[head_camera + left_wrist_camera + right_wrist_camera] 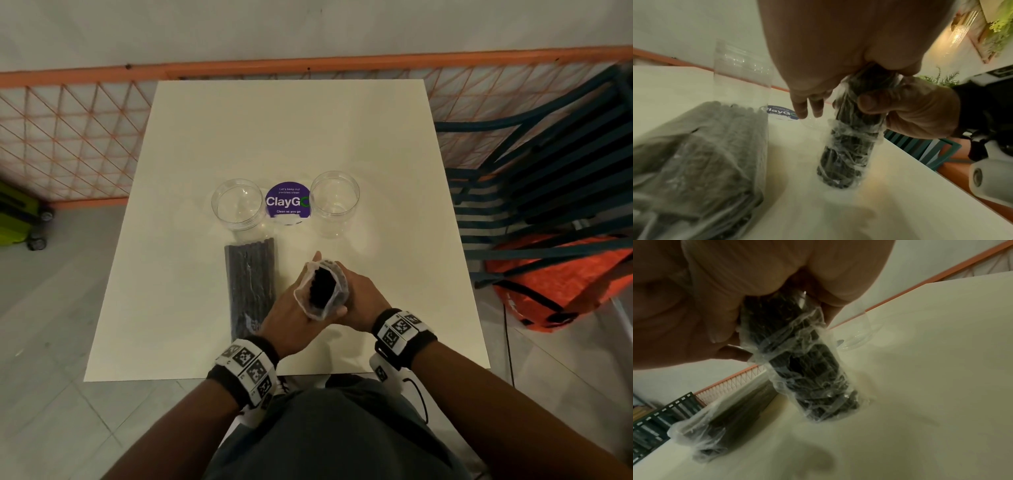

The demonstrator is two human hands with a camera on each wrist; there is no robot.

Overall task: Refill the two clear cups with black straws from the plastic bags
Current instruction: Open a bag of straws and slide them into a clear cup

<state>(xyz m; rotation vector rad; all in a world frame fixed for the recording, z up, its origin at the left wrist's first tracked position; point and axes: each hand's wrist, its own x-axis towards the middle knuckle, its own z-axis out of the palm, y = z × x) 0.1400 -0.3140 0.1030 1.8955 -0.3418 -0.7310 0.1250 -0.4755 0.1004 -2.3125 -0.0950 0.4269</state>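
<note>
Head view shows both my hands wrapped round one upright bag of straws [322, 289] near the front middle of the table [291, 137]. My right hand [359, 301] curls its fingers and thumb round the bag's side; my left hand [287, 318] holds the bag's other side, its thumb under the open mouth, where the black straw ends [320, 287] show. The left wrist view gives what the head view hides: the bag's bottom end stands on the tabletop, crumpled plastic bunched round the straws, with my right thumb [869, 102] pressed across the bag [849, 146] and two left fingers [807, 107] pointing straight down beside it. The right wrist view shows the same bag [807, 369] from the other side, tilted, with my fingers closed on its upper part.

A second bag of straws [250, 287] lies flat on the table just left of my hands, its far end by the left cup [238, 205]. The right cup [335, 202] stands well beyond my hands. Both cups look empty. Between them lies a round purple sticker [288, 200] reading "Let's keep our pantries clean", "ClayGo", "Clean as you go". Only the head view shows a dark slatted chair [548, 171] with an orange bag [565, 284] under it on the right.
</note>
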